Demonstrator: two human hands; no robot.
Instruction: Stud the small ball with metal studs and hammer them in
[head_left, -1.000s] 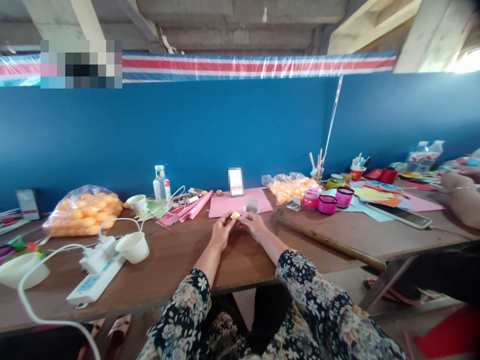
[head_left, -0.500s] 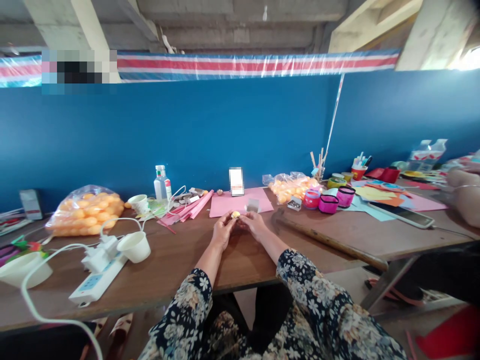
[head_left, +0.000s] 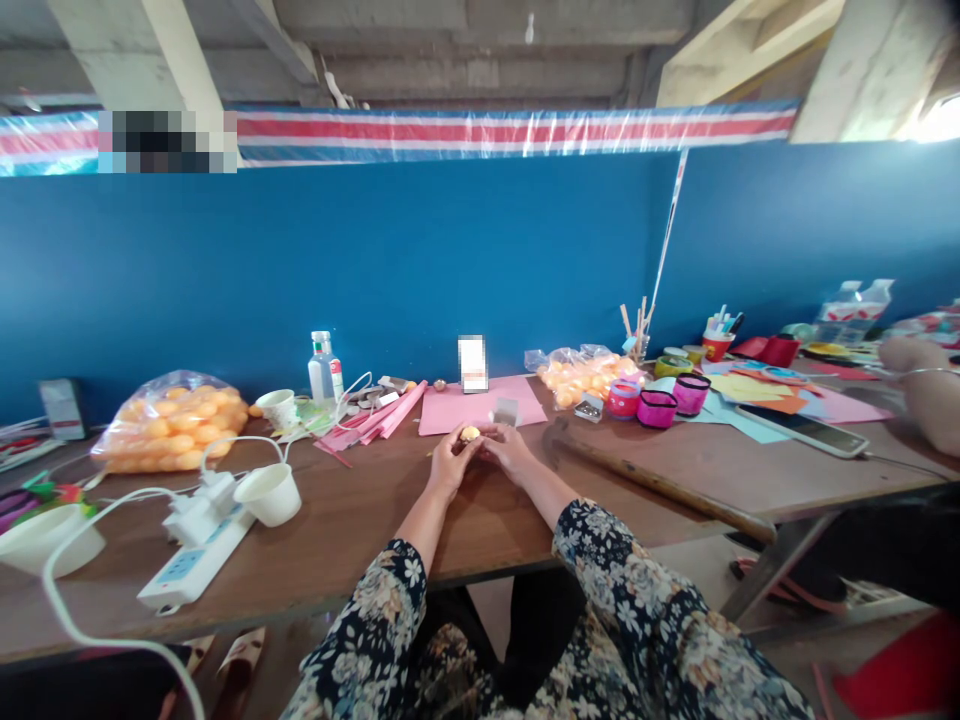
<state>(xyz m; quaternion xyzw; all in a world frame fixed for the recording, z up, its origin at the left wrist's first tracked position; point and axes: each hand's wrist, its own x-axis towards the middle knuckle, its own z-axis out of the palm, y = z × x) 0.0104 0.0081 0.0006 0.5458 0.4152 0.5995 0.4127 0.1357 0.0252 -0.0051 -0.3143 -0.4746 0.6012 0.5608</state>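
Both of my hands meet over the table, just in front of a pink sheet [head_left: 442, 408]. Between the fingertips is a small pale-yellow roundish piece [head_left: 470, 433], too small to name more exactly. My left hand [head_left: 450, 462] pinches it from the left. My right hand [head_left: 510, 450] has its fingers closed against its other side, partly hiding it. On the pink sheet, a small clear box [head_left: 505, 410] lies just beyond my right fingers. A phone-like upright screen [head_left: 473, 362], partly blurred out, stands at the sheet's back edge.
A bag of orange balls [head_left: 172, 425], a power strip [head_left: 196, 560] and a paper cup [head_left: 270, 494] are on the left. To the right lie a wooden stick [head_left: 667, 482], another bag of balls [head_left: 585, 375], purple rings [head_left: 657, 407] and a phone [head_left: 802, 430]. Another person's arm [head_left: 930, 385] rests far right.
My hands have shifted slightly, and the pale-yellow piece is turned a little between my fingers. The other person's arm at far right has moved a bit to the left.
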